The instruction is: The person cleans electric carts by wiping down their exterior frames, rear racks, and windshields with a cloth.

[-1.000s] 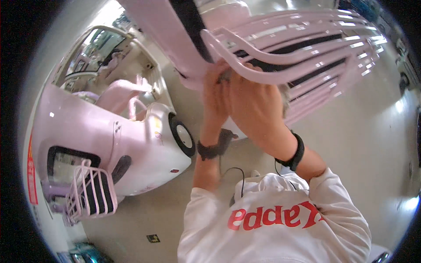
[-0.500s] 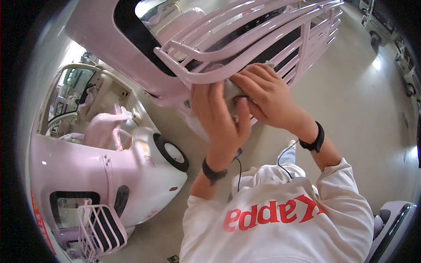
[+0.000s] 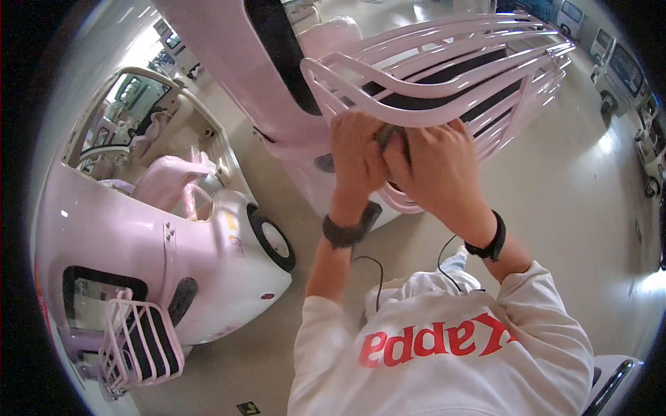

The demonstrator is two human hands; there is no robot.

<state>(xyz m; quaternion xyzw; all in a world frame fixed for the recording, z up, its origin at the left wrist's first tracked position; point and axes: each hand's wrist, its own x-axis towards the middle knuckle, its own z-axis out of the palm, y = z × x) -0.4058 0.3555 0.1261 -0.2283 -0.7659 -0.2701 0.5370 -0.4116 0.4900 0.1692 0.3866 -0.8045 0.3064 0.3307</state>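
Left hand (image 3: 355,149): curled against the pink grille (image 3: 444,76) – grip unclear.
Right hand (image 3: 437,163): touching it, clasping a dark object (image 3: 390,134).

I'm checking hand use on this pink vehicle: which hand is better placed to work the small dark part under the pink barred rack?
Probably the right hand: its fingers curl over the small dark part beneath the pink barred rack, while the left hand lies beside it against the rack's lower bar.

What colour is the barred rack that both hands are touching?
The rack is pale pink, with dark gaps between its bars. The head view shows it best.
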